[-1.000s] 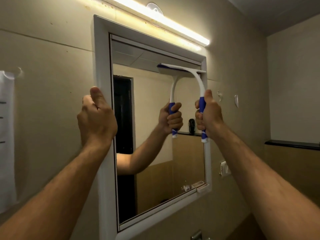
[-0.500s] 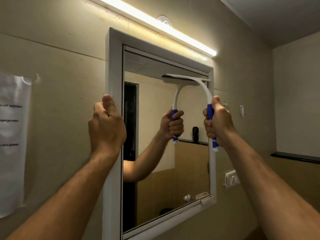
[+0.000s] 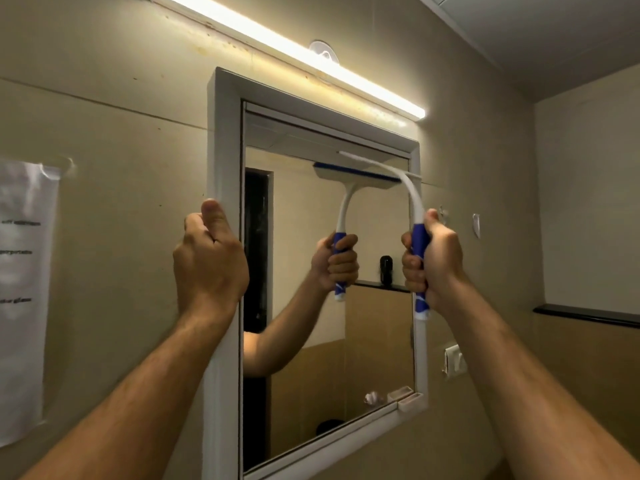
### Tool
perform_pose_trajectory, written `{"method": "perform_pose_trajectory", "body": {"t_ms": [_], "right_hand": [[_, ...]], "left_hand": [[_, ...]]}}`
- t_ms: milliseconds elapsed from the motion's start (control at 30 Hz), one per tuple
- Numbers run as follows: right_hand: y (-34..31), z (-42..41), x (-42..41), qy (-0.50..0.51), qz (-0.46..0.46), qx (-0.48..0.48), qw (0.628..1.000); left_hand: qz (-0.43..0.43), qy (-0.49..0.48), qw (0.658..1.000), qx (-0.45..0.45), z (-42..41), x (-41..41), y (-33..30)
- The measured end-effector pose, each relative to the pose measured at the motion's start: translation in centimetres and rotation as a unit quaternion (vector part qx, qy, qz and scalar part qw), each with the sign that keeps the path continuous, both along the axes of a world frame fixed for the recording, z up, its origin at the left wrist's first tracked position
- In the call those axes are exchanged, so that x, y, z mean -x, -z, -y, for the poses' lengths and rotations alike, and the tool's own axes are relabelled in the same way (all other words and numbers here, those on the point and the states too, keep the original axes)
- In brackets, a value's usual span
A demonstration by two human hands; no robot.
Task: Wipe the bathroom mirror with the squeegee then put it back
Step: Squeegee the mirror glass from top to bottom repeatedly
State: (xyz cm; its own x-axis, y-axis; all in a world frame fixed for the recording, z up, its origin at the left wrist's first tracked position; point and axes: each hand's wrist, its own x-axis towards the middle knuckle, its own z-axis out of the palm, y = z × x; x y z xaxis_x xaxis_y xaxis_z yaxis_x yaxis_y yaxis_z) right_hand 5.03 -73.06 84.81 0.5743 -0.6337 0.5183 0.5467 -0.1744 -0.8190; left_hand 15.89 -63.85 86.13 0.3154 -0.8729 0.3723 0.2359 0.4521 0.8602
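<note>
Right hand: one, raised at the mirror's right side, fist closed round the blue grip of the squeegee, thumb up along the handle, forearm running down to the lower right corner

Left hand: one, raised, fingers curled against the left upright of the white frame, thumb pointing up; whether it clasps the frame's edge or merely rests on it cannot be told; forearm running down to the lower left

Squeegee: one, white curved neck with blue and white handle, blade laid against the glass near the top right of the mirror, blade roughly level; its reflection, with the reflected hand and arm, shows just to the left of it

Mirror: one, rectangular, wall-mounted, with a small white tray at the lower right corner of the frame

Strip light: one, lit, on the wall above the mirror

Paper sheet: one, taped to the wall well left of the mirror, print too blurred to read

Dark ledge: one, on the right wall
</note>
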Motion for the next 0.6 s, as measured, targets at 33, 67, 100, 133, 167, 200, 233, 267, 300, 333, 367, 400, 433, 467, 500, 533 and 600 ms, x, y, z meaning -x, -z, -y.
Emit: {"method": "perform_pose_trajectory", "body": {"t_ms": [33,67,100,133,167,200,233,267,300,333,367,400,433,467,500,533,600], "right_hand": [[-0.4,-0.1,-0.1,0.003,-0.004,0.006,1.000],[-0.4,-0.1,-0.2,0.007,-0.014,0.011,1.000],[-0.1,-0.1,-0.4,0.009,-0.026,0.013,1.000],[0.5,0.0,-0.6,0.009,-0.037,0.012,0.999],[1.4,0.2,-0.7,0.007,-0.046,0.006,0.999],[2.6,0.3,-0.7,0.003,-0.054,-0.002,0.999],[4.0,0.4,-0.8,0.001,-0.063,-0.010,0.998],[5.6,0.5,-0.7,0.002,-0.072,-0.016,0.997],[7.3,0.5,-0.6,0.007,-0.081,-0.022,0.996],[8.9,0.6,-0.4,0.013,-0.090,-0.028,0.995],[10.4,0.6,-0.1,0.014,-0.096,-0.035,0.995],[11.6,0.5,0.2,0.009,-0.101,-0.041,0.994],[12.3,0.6,0.6,0.002,-0.105,-0.047,0.993],[12.8,0.6,1.0,-0.002,-0.107,-0.051,0.993],[12.9,0.7,1.2,-0.001,-0.106,-0.049,0.993],[12.8,0.7,1.4,0.005,-0.103,-0.042,0.994],[13.0,0.5,1.4,0.014,-0.099,-0.036,0.994]], "left_hand": [[0.002,0.001,1.000,0.005,0.0,0.3,-0.2],[-0.004,0.004,1.000,0.008,-0.1,0.3,-0.2],[-0.010,0.005,1.000,0.008,-0.1,0.4,0.0],[-0.024,0.009,1.000,0.007,0.0,0.2,0.4],[-0.036,0.005,0.999,0.001,0.3,0.0,1.1],[-0.044,0.003,0.999,-0.010,0.5,-0.3,2.0],[-0.045,0.001,0.999,-0.025,0.7,-0.5,3.1],[-0.050,0.004,0.998,-0.036,0.7,-0.6,4.2],[-0.059,0.005,0.997,-0.046,0.7,-0.7,5.4],[-0.072,0.006,0.996,-0.056,0.7,-0.8,6.6],[-0.083,0.005,0.994,-0.064,0.7,-1.0,7.6],[-0.092,0.004,0.993,-0.071,0.7,-1.2,8.3],[-0.100,0.000,0.992,-0.076,0.7,-1.3,8.9],[-0.109,-0.003,0.991,-0.082,0.7,-1.5,9.1],[-0.116,-0.008,0.990,-0.085,0.6,-1.6,9.2],[-0.122,-0.015,0.989,-0.084,0.6,-1.6,9.0],[-0.131,-0.024,0.988,-0.080,0.8,-1.5,9.2]]}}
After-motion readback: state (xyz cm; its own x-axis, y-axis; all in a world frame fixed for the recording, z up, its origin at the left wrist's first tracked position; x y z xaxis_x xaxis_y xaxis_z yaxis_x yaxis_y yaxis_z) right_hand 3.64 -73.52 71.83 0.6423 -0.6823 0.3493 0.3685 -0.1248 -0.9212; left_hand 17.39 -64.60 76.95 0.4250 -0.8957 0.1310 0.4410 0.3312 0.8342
